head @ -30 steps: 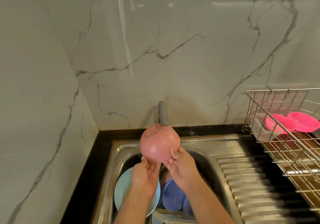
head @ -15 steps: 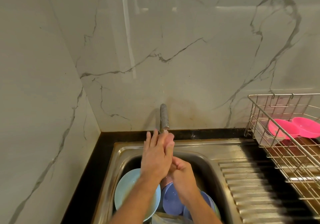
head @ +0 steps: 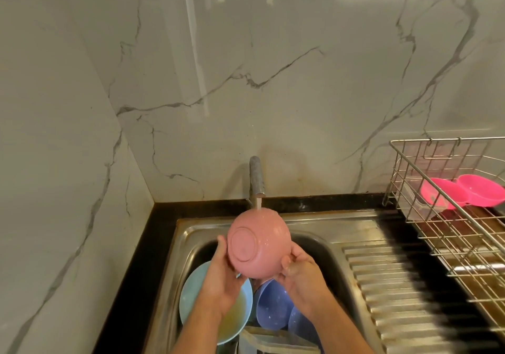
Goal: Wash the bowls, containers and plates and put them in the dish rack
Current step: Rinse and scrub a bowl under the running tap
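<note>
- Pink bowl [head: 259, 247]: held over the sink [head: 308, 228], under the tap [head: 256, 176], water stream landing on its upper wall.
- Orientation: base ring toward the camera and slightly left, mouth turned away toward the wall; axis from base to mouth roughly level, tilted a little downward at the far end as far as can be judged.
- Left hand [head: 221, 274]: palm up beneath the bowl's left side, fingers [head: 222, 244] curled up round the wall beside the base ring.
- Right hand [head: 300, 269]: cupped against the lower right wall, thumb pressed on the outside, remaining fingers hidden behind the bowl, presumably hooked over the rim.
- Below in the sink: pale blue plate [head: 188, 293], two purple bowls [head: 273, 304], a clear container [head: 276, 340] at the near edge.
- Rack [head: 448, 217]: on the counter to the right, well apart from the bowl, already holding magenta bowls [head: 464, 193].
- Risk, slip: wet smooth wall plus an edge-only hold; likely drop onto the dishes below, with chipping or splash.
- Risk, spray: stream striking the curved outside deflects outward; probable wetting of wall and counter.
- Risk, incomplete rinse: mouth faces away from the stream, so the inside gets no water unless turned.
- Risk, carry: dripping across the draining board on the way to the rack.
</note>
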